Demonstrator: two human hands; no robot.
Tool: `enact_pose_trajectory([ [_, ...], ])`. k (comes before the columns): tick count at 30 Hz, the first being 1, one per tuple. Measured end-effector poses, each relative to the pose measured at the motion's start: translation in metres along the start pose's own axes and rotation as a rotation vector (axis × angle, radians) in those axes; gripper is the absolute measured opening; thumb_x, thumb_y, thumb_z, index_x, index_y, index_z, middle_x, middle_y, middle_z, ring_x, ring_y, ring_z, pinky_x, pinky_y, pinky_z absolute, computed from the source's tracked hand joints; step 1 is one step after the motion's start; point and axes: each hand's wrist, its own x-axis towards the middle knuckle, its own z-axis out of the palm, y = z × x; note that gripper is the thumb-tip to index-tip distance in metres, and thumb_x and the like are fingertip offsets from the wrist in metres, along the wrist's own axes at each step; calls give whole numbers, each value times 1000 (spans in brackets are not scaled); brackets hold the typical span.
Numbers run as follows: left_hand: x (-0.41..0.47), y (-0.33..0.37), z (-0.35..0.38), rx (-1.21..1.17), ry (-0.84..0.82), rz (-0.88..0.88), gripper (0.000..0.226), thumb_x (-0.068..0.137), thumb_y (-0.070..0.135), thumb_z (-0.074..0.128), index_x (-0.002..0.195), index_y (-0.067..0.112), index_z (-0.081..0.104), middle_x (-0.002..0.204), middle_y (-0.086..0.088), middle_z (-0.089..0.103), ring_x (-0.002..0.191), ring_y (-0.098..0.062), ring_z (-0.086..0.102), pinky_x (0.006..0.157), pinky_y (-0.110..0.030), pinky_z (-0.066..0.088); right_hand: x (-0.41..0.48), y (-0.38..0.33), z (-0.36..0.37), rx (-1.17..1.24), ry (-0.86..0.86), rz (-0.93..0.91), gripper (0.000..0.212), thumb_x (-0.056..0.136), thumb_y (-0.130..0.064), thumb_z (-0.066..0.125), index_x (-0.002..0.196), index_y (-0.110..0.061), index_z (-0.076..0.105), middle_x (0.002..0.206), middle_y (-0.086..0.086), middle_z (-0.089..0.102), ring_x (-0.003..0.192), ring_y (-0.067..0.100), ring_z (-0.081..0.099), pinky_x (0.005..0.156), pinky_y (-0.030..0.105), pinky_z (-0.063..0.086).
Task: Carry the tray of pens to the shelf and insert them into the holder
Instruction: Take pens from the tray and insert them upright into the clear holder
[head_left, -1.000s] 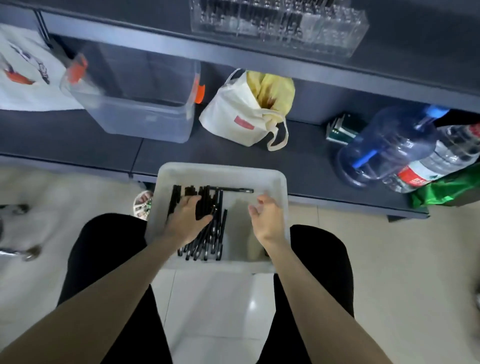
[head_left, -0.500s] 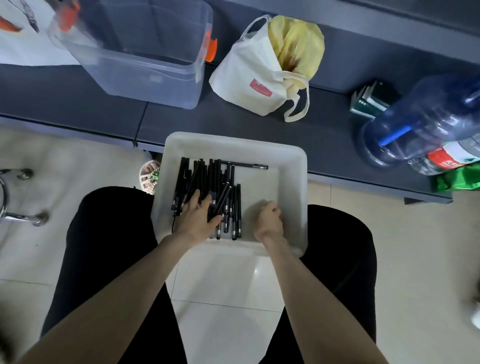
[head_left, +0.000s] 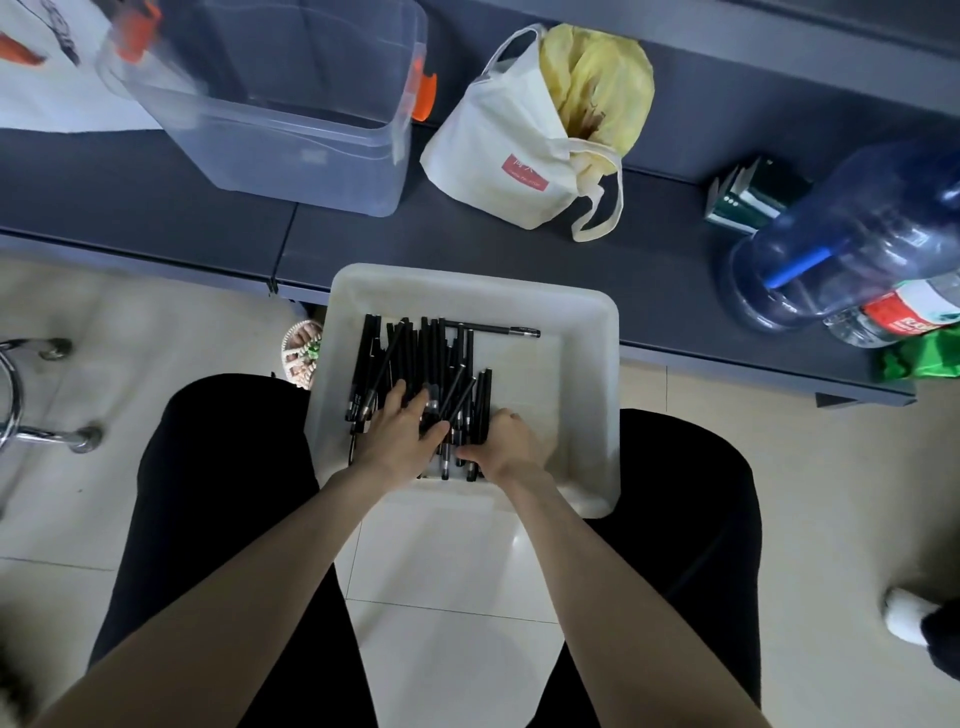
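Dark low shelf (head_left: 519, 260) in front, white tray (head_left: 587, 374) at the person's knees: pens being gathered.

Both hands are down in the tray among the black pens (head_left: 415, 353). The left hand (head_left: 400, 441) lies flat on the heap, fingers straight and spread, while the right hand (head_left: 511, 441) is curled against the pens' near ends (whether it actually pinches one I cannot tell). One stray pen (head_left: 498, 329) lies crosswise at the far side. I'd say the carrying is done and this is the bunching-up before insertion. The next move calls for closing the fingers round a few pens, lifting them clear and finding the holder, which does not show from here.
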Motion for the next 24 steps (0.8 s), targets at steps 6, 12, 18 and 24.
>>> enact_pose_trajectory([
  [6,6,-2,3,-174,38,19,50,96,36,47,141,13,41,155,-10,16,140,-30,24,113,-36,25,-1,2,-9,85,16,-5,12,85,-25,63,92,-16,66,99,14,68,97,31,62,72,31,44],
  [12,7,17,-26,-255,153,110,52,96,34,48,143,14,35,147,-8,35,130,-26,39,107,-36,33,-12,3,-50,563,-26,-85,22,98,-22,49,115,-17,62,83,-5,55,60,11,53,58,33,59],
  [18,5,80,-96,-783,139,241,25,96,17,51,119,7,51,95,-10,61,68,-8,64,66,-26,54,-40,-14,-136,776,107,-319,23,80,-4,71,102,2,68,72,0,59,45,2,48,47,13,45],
  [24,-12,130,-153,-814,137,487,9,86,4,63,84,13,62,72,-5,65,56,-4,59,55,-17,51,-72,-30,-227,1202,372,-454,18,76,5,72,90,-1,63,75,13,64,62,14,64,59,19,53],
])
